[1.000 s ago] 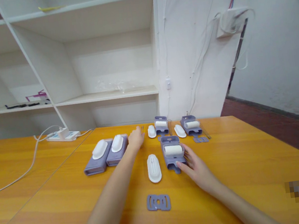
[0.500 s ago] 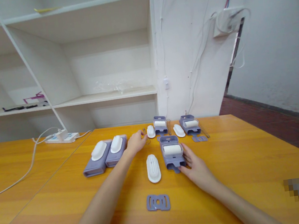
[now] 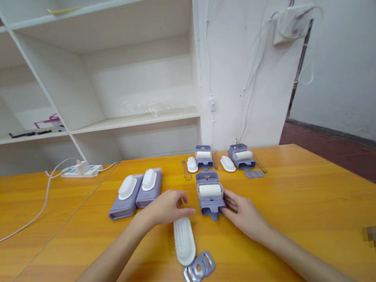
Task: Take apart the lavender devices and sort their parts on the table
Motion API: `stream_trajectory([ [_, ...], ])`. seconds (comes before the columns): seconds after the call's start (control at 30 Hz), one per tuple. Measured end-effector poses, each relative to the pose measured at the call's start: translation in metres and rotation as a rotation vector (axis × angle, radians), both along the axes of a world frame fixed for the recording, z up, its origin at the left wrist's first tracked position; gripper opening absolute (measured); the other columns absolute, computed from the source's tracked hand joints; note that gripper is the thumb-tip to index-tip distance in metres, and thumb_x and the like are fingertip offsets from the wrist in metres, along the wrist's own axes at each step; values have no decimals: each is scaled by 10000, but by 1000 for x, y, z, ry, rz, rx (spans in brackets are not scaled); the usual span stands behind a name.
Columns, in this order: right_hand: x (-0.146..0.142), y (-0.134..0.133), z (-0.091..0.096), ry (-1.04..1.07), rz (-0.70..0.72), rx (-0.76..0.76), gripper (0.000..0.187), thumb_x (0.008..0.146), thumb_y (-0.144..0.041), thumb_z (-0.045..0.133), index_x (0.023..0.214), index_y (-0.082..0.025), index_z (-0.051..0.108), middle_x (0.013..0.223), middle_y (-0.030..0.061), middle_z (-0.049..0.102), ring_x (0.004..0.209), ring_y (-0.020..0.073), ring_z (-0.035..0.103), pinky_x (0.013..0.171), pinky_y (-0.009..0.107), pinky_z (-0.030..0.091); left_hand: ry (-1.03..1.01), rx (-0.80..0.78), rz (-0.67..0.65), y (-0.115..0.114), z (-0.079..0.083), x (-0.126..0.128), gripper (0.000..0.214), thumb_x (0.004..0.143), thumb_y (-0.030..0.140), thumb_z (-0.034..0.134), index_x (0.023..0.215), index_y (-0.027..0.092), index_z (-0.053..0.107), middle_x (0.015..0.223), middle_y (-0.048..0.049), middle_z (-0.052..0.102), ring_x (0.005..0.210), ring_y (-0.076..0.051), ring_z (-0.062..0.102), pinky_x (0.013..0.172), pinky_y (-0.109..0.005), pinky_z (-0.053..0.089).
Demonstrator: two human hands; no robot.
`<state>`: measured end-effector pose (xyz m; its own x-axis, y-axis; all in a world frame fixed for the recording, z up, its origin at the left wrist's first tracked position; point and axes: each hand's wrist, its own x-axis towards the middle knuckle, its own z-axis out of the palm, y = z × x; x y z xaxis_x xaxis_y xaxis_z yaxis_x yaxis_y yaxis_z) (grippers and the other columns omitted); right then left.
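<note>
My right hand (image 3: 246, 212) grips the right side of a grey-purple plastic case (image 3: 212, 209), its thumb at the front corner. The case stands open on the table, with a white roller (image 3: 210, 190) across it. My left hand (image 3: 171, 206) hovers at the far end of a white ribbed oval piece (image 3: 185, 243), thumb and fingers apart, with nothing visible between them. Whether it touches that piece I cannot tell. Against the near end of the oval piece lies a flat grey-purple slotted plate (image 3: 199, 269), turned at an angle.
Two closed purple cases with white oval tops (image 3: 149, 187) lie to the left. Farther back are two more open cases (image 3: 241, 156), white oval pieces (image 3: 227, 163) and thin wire pieces (image 3: 187, 171). A power strip (image 3: 81, 170) with a cable sits at the back left.
My left hand has come back toward me from the wire piece. The white oval piece has slid nearer, and the slotted plate has turned. The held case has shifted slightly left.
</note>
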<state>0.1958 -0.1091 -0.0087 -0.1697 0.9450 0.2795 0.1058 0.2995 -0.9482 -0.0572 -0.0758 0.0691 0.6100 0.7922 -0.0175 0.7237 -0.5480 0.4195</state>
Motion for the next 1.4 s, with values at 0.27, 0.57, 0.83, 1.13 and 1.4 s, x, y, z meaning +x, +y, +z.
stream_trajectory([
  [0.27,-49,-7,15,-29,99,67,606,675,-55,541,1260,-209,518,1236,57,596,1161,254,533,1028,426,394,1,536,258,-34,3,12,880,527,663,719,1183,175,393,1089,-107,519,1034,-309,541,841,-400,454],
  [0.57,-95,17,6,138,134,4,739,552,11,491,1254,-220,517,1255,40,575,1222,257,468,1083,426,315,214,531,513,-42,-6,11,658,705,462,701,1181,174,348,1098,-102,498,792,-253,644,544,-290,472],
  [0.83,-110,37,9,253,189,-45,660,557,0,494,1180,-212,547,1175,26,627,1136,224,542,1043,403,368,35,448,441,-18,-14,-4,474,729,409,700,1039,197,410,1071,-67,479,789,-200,623,634,-286,483],
  [1.13,-109,28,4,343,228,-54,701,513,-3,415,1173,-201,542,1278,35,564,1243,205,459,1099,404,282,135,583,539,-8,-12,-2,432,809,571,528,982,181,459,1030,-86,486,903,-242,589,652,-296,480],
  [1.4,-95,15,-9,308,216,-149,775,480,-21,410,1221,-214,524,1388,40,456,1336,217,325,1132,432,186,257,578,711,-21,-14,16,712,758,710,456,1171,135,381,1050,-142,538,760,-268,650,568,-297,464],
])
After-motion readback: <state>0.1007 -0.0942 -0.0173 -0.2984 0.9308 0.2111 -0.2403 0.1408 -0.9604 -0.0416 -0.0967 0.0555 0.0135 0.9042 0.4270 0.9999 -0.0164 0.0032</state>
